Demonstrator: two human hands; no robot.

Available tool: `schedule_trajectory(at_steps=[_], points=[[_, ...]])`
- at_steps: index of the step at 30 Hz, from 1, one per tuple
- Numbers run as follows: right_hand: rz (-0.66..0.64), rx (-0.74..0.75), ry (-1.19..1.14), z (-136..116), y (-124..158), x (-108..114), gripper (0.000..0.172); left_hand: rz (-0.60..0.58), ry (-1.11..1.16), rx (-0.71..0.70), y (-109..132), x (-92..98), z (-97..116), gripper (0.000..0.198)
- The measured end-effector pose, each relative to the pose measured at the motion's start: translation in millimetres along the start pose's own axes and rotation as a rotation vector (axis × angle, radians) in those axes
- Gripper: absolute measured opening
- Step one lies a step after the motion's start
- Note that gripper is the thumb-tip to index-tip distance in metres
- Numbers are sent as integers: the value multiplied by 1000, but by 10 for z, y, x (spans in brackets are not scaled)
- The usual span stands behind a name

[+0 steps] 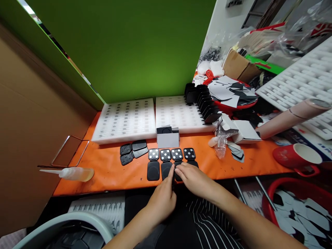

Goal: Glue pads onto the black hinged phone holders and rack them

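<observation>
Four black hinged pieces lie in a row at the orange table's front edge. Each has a small square plate with pale round dots, like the left one (153,154), above a larger dark pad (153,171). My left hand (163,197) stretches its index finger to the gap between the second pad (166,170) and the third, its thumb apart. Over the third and fourth pads lies my right hand (192,177), its fingers bent and thumb drawn in near the left fingertip. Whatever is under the right fingers is hidden. A grey card stack (168,140) stands behind the row.
More black pieces (126,154) lie left of the row. Behind are white slotted foam trays (124,121), one carrying upright black plates (209,107). A glue-like bottle (76,174) lies left; a red mug (297,157) stands right. A green panel (145,48) rises behind.
</observation>
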State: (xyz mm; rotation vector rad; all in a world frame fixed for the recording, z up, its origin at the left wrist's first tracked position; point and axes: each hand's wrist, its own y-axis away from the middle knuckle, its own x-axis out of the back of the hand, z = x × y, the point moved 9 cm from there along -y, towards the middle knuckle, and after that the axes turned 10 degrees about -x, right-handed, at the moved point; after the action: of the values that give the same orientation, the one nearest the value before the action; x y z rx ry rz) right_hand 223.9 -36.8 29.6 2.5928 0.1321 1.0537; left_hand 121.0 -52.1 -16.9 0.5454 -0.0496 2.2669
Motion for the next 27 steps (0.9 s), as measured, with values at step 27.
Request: schedule_trajectory(at_steps=[27], points=[[-414, -445, -1118, 332, 223, -524, 42, 71, -119, -258, -3, 267, 345, 45]])
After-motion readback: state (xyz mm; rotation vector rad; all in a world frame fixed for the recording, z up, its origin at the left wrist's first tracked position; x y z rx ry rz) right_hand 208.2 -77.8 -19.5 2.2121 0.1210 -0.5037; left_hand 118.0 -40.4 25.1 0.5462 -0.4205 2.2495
